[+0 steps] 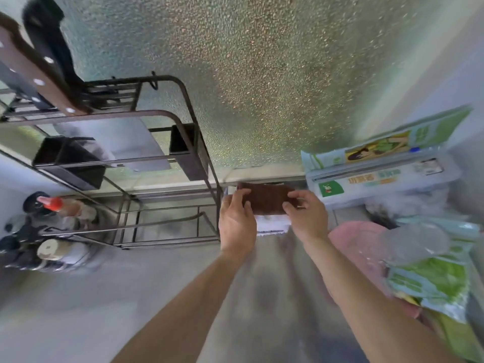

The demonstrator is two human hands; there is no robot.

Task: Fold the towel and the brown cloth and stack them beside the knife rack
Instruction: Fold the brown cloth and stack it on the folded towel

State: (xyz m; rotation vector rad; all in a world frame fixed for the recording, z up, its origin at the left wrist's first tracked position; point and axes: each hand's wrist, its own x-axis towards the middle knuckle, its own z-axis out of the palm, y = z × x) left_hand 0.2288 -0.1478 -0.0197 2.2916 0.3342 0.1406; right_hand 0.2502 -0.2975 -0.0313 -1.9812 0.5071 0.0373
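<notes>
The folded brown cloth (265, 199) lies on top of a folded white towel (271, 226) at the back of the grey counter, just right of the dark metal knife rack (183, 153). My left hand (237, 221) grips the cloth's left edge. On the right edge, my right hand (306, 214) pinches it with thumb and fingers. Only the near strip of the towel shows below the cloth.
The rack holds a cleaver with a wooden handle (39, 74) and a steel blade. Bottles and jars (49, 231) stand at the left. Cling-film boxes (379, 174), a pink cloth (358, 247) and green plastic bags (434, 284) crowd the right. A frosted window (275, 74) backs the counter.
</notes>
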